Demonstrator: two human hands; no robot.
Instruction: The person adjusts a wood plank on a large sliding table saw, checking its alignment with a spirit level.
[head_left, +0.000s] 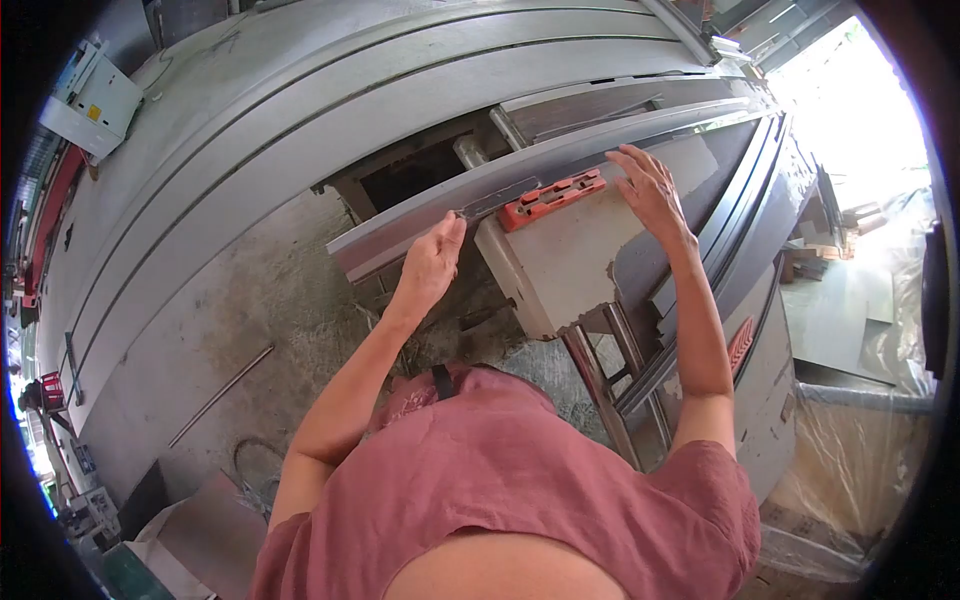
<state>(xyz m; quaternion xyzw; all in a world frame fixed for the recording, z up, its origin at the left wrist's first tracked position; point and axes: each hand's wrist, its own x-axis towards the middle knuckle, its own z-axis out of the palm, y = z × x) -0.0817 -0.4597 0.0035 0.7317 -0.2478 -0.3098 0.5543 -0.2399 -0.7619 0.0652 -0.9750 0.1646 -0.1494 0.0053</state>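
Observation:
A long grey metal profile (560, 160) lies slanted across a pale work table (560, 265). My left hand (432, 262) is closed around a flat metal file (497, 198) whose blade rests on the profile's edge. My right hand (648, 190) lies flat with fingers apart on the profile, just right of an orange-red tool (552, 196) that sits on the table beside the profile.
Long grey metal profiles (330, 110) lean in a stack behind the table. A thin rod (222, 395) lies on the concrete floor at left. A white electrical box (95, 100) hangs upper left. Plastic-wrapped sheets (850, 440) stand at right.

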